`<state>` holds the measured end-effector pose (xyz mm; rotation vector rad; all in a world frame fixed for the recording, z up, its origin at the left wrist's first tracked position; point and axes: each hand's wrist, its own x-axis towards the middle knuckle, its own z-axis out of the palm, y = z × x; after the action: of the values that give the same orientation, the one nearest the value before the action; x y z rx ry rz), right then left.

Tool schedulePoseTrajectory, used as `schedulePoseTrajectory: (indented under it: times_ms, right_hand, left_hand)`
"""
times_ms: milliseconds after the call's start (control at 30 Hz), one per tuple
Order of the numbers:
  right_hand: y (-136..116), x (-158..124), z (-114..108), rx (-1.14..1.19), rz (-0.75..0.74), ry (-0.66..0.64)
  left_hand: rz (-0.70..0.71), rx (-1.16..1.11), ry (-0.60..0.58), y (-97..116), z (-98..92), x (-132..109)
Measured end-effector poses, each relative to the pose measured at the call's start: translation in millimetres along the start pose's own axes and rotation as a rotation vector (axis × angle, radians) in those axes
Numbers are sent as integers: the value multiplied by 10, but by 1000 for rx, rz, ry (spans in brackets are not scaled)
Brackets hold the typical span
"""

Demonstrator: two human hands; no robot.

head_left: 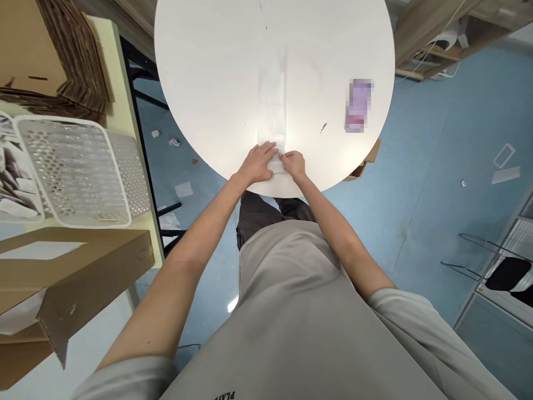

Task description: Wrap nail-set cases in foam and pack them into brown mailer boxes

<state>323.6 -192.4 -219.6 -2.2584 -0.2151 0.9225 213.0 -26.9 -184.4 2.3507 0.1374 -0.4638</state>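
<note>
A long, see-through plastic sleeve point(272, 105) lies on the round white table point(200, 66), stretching away from the near edge. Its near end looks whiter, perhaps folded, and is partly covered by my fingers. My left hand point(259, 163) rests flat on that end from the left, fingers stretched out and thumb apart. From the right, my right hand point(293, 164) has its thumb and fingers pinched together at the sleeve's edge, close to the left fingertips. What lies inside the sleeve, if anything, I cannot make out.
A blurred purple packet point(358, 105) lies at the table's right. On my left, a side table holds flat cardboard point(83, 61), a white perforated basket point(73, 172) with clear plastic items, and a cardboard box point(100, 272). Another open carton point(361, 166) shows below the table's right edge.
</note>
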Motion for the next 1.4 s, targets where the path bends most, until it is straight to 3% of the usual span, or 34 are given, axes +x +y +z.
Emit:
schedulePoseTrajectory:
  times_ms: [100, 233, 300, 400, 467, 567, 700, 933, 1200, 1267, 1400]
  right_hand:
    - [-45, 13, -18, 58, 117, -3]
    - [-102, -22, -97, 40, 130, -90]
    - [-124, -87, -196, -44, 36, -104]
    - [-154, -216, -386, -188, -265, -104]
    - [-167, -281, -476, -252, -453, -174]
    - [-172, -312, -491, -279, -548, -293]
    - [-158, -285, -396, -250, -479, -277]
    - [-173, -137, -376, -204, -424, -220]
    - [-291, 216, -203, -180, -363, -80]
    - [-325, 262, -154, -201, -308, -42]
    - [-401, 298, -62, -235, -195, 34]
  left_hand:
    - [57, 106, -103, 15, -22, -120]
    - [57, 105, -15, 57, 9, -176]
    - [30, 70, 34, 58, 39, -175]
    - [5, 26, 70, 33, 60, -161]
    - [1, 5, 73, 12, 48, -149]
    - [-9, -21, 73, 0, 11, -129]
    - [-62, -63, 91, 23, -17, -110]
    - [-284, -177, 257, 85, 27, 0]
    - [-581, -409, 600, 168, 144, 284]
    - [-630, -428, 620, 135, 111, 354]
    - [-718, -432, 546, 14, 24, 460]
